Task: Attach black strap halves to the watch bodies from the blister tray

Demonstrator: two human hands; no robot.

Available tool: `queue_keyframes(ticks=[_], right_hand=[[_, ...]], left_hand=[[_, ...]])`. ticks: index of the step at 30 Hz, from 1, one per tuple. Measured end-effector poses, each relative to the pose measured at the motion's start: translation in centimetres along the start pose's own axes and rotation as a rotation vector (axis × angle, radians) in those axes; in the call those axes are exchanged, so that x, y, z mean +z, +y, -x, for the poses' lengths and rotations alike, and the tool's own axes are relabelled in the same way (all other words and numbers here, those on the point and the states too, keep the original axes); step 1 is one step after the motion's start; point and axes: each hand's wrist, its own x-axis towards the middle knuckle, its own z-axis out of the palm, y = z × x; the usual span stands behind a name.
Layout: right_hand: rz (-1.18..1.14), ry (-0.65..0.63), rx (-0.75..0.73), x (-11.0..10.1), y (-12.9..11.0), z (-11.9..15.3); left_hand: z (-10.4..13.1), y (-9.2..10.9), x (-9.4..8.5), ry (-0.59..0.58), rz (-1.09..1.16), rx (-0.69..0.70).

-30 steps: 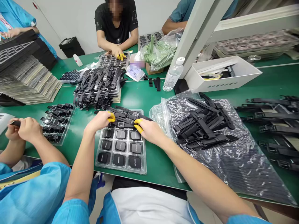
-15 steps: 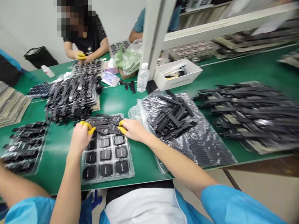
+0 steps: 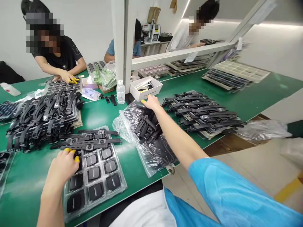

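My left hand [image 3: 63, 166], with yellow finger cots, is closed at the upper left of a clear plastic tray [image 3: 123, 184]. Its fingertips pinch a black square watch case [image 3: 80, 164] there, partly covered by the hand. Several watches with black straps fitted [image 3: 90, 147] lie across the tray's far end. My right hand [image 3: 151, 103] is stretched out above the far end of a pile of black watch straps [image 3: 145, 127], close to a white box [image 3: 146, 90]. Its fingers are apart with nothing seen between them. The straps lie on a clear plastic bag [image 3: 151, 165].
Strapped watches are heaped on stacked trays at the left [image 3: 44, 118] and right [image 3: 201, 113]. A water bottle [image 3: 120, 93] stands by the white post [image 3: 120, 41]. Across the green table [image 3: 99, 112], a co-worker in black [image 3: 63, 58] handles a tray.
My right hand has left the strapped watches and moved right, over the strap pile. My left hand has come down to the tray's upper-left watch case. The view has turned right.
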Motion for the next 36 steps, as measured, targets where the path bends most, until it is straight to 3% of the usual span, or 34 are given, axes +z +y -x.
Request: queue_keyframes(ticks=[4, 10, 16, 20, 23, 26, 28, 33, 36], right_hand=[[0.071, -0.062, -0.058, 1.2, 1.9, -1.0], [0.066, -0.103, -0.235, 1.2, 1.8, 0.6], [-0.016, -0.202, -0.373, 0.2, 1.2, 2.8], [-0.110, -0.155, -0.383, -0.7, 1.3, 4.2], [-0.382, -0.086, -0.356, -0.8, 1.2, 5.1], [-0.963, -0.099, -0.351, -0.3, 0.1, 6.6], [-1.234, -0.104, -0.405, 0.1, -1.4, 8.0], [-1.400, -0.134, -0.620, 0.9, -6.3, 12.3], [-1.478, -0.242, -0.640, 1.7, -9.2, 14.5]], left_hand=[[0.6, 0.5, 0.0, 0.012, -0.141, -0.012], [1.1, 0.2, 1.0, 0.018, -0.164, 0.016], [0.6, -1.6, 1.4, 0.010, -0.122, 0.051], [0.1, -3.3, 1.6, 0.049, -0.045, 0.118], [0.0, -4.0, 1.8, 0.109, 0.048, 0.176], [0.0, -3.6, 1.8, 0.151, 0.026, 0.155], [-0.1, -3.0, 1.5, 0.151, -0.041, 0.134], [0.5, -2.2, -0.7, 0.043, -0.082, 0.069], [1.0, -2.0, -3.2, 0.061, 0.104, -0.112]])
